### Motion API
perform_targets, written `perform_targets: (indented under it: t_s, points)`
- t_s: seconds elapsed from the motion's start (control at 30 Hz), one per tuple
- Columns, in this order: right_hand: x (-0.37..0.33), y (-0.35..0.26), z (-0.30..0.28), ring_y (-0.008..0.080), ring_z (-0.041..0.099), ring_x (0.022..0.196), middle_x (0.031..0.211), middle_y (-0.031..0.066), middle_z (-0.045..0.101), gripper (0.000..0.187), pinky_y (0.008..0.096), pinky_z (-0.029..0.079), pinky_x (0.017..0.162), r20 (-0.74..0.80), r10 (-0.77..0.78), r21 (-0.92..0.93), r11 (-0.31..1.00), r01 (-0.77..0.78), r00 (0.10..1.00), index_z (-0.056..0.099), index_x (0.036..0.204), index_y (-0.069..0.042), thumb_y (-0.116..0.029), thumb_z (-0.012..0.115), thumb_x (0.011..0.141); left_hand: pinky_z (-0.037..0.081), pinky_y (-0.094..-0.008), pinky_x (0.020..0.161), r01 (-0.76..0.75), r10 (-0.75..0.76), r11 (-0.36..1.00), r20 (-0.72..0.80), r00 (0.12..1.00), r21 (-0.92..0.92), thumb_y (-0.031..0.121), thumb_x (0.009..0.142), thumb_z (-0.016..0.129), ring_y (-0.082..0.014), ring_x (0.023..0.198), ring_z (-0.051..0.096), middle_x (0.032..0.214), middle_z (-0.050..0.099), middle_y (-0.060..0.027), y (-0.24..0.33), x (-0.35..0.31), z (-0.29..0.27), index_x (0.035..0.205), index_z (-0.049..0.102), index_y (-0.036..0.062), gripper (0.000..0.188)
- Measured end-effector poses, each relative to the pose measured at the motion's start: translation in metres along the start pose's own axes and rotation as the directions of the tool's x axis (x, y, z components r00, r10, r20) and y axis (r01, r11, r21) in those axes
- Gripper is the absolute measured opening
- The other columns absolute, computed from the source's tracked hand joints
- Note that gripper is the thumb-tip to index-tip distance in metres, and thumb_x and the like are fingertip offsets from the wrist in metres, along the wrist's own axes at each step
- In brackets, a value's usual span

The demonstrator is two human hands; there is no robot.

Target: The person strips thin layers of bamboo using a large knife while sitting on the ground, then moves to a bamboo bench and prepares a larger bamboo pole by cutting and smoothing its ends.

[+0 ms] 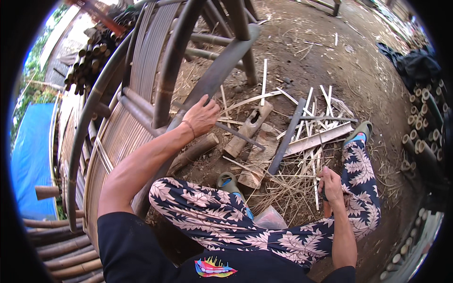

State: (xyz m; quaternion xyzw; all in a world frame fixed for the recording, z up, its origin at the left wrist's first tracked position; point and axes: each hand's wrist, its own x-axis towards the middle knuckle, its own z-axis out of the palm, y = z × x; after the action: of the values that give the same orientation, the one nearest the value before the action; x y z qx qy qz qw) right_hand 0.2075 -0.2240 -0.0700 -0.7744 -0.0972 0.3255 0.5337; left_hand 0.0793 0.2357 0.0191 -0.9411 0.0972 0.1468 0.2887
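Note:
My left hand (202, 118) reaches forward to the bamboo chair, its fingers bent at the lower edge of a wide dark bamboo slat (214, 70). Something small and dark shows between the fingertips; I cannot make out what it is. A thin dark stick (243, 137) passes beneath this hand, and whether the hand grips it is hidden. By my right knee, my right hand (331, 185) is closed around a slim tool (327, 208) with an orange-brown part sticking out below the fist. The rest of that tool is covered by the fingers.
A bamboo chair (163, 70) stands close at the left. Between my feet lie a hollowed bamboo piece (247, 129), a wooden block (250, 177), a dark flat strip (287, 137) and pale shavings (302, 186). Bamboo poles (422, 118) are stacked at the right; a blue tarp (33, 160) hangs far left.

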Motion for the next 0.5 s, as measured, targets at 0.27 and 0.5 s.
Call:
perform_targets:
  t_s: [0.27,0.5]
  points:
    - [-0.016,-0.051,0.007,0.0307,0.059,0.062,0.07,0.013,0.06,0.053,0.0418,0.046,0.06,-0.144,-0.432,-0.39,0.852,0.35,0.89,0.058,0.106,0.002,-0.049,0.057,0.095,0.051,-0.0443,0.061,0.474,-0.303,0.543,0.364,0.881,-0.693,0.038,0.087,0.07,-0.0306,0.063,0.065,0.073,0.065,-0.0143,0.032,-0.031,-0.119,0.093,0.061,0.0032,0.037]
    - [-0.02,-0.076,0.052,0.0294,0.063,0.056,0.057,0.0111,0.057,0.06,0.0445,0.049,0.055,-0.022,-0.333,-0.484,0.829,0.281,0.943,0.057,0.086,-0.005,-0.065,0.05,0.091,0.055,-0.0231,0.05,0.231,-0.132,-0.784,0.517,0.846,-0.577,0.011,0.1,0.051,-0.0079,0.059,0.054,0.09,0.061,-0.0054,0.145,-0.033,-0.136,0.125,0.053,-0.0051,0.03]
